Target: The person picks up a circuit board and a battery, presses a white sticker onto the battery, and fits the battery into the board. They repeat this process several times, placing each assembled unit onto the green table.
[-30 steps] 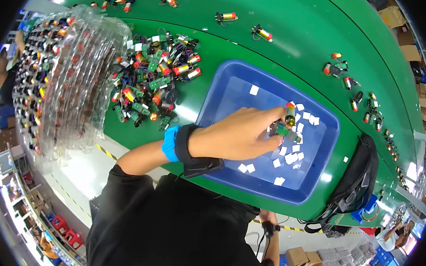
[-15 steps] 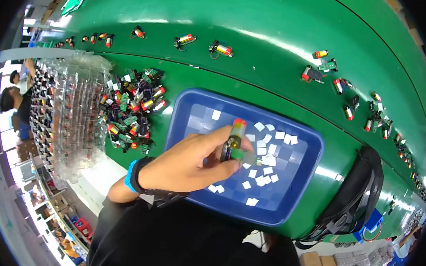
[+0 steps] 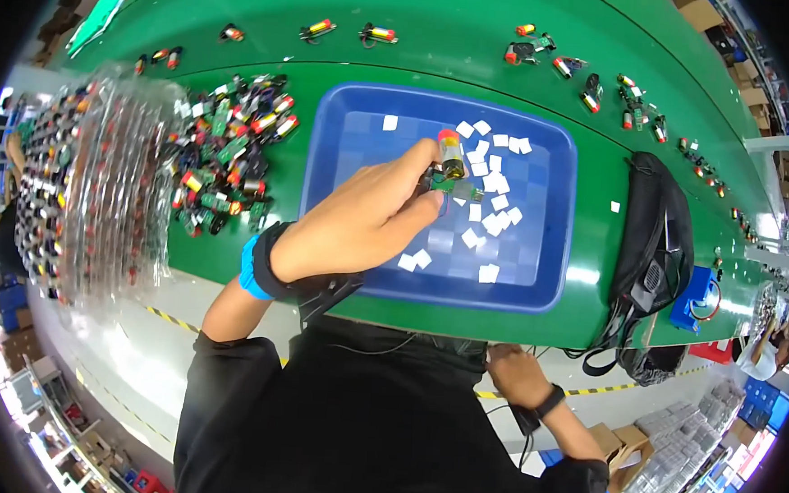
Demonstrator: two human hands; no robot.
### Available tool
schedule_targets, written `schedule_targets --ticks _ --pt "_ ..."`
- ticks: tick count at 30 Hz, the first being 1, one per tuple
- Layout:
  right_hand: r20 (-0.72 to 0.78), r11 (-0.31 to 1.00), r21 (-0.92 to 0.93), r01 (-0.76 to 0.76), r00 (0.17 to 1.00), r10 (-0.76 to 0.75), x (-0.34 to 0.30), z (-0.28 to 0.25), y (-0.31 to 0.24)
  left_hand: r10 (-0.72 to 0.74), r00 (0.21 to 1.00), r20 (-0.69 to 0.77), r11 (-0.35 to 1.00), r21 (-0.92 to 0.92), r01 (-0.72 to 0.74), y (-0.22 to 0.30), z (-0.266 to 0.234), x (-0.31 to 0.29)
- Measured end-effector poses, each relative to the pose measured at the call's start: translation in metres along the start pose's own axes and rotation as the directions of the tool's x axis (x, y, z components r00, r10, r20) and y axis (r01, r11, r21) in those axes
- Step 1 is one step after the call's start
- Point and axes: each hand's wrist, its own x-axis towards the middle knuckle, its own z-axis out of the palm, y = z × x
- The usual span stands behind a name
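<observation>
Over the blue plastic tray (image 3: 555,211), my left hand (image 3: 370,209) pinches a small electronic assembly. Its cylindrical battery cell (image 3: 452,155) has a red end and a clear-yellow wrap, and a green circuit board (image 3: 452,189) is attached below it. Fingertips and thumb hide part of the assembly. Several small white square pieces (image 3: 493,185) lie scattered on the tray bottom beneath and to the right of the hand. My right hand (image 3: 517,376) is low at my waist by the table's near edge, its fingers curled; what they hold, if anything, is hidden.
Left of the tray lies a heap of battery-and-board assemblies (image 3: 238,147), beside a stack of clear plastic trays (image 3: 109,193). More assemblies (image 3: 380,34) are spread along the green table's far side (image 3: 451,56). A black bag (image 3: 653,235) and blue box (image 3: 697,297) sit at right.
The view has shifted, so the tray and table appear higher. My right hand has come into view at my waist. The left hand still holds the assembly, its board now more visible.
</observation>
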Motion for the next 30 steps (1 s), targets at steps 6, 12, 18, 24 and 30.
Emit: schedule_targets --ticks 6,12,18,24,30 --pt "-0.482 0.8 0.405 0.443 0.847 -0.225 -0.013 -0.161 -0.068 0.175 0.98 -0.094 0.984 0.05 -0.171 -0.014 0.025 -0.046" --pt "-0.778 0.958 -0.114 0.263 0.576 -0.25 0.054 -0.223 -0.099 0.387 0.911 -0.142 0.898 0.282 -0.338 0.014 0.021 -0.062" --pt "-0.798 0.882 -0.125 0.455 0.483 -0.362 0.094 -0.237 -0.046 0.258 0.966 0.025 0.9 0.359 -0.249 0.027 0.003 -0.03" --pt "-0.827 0.925 0.06 0.375 0.537 -0.164 0.118 -0.266 -0.009 0.271 0.958 -0.097 0.962 0.006 -0.272 0.025 -0.003 0.027" --pt "-0.806 0.951 -0.005 0.309 0.562 -0.187 0.135 -0.276 -0.006 -0.008 0.999 -0.051 0.979 -0.205 -0.003 0.026 -0.015 0.045"
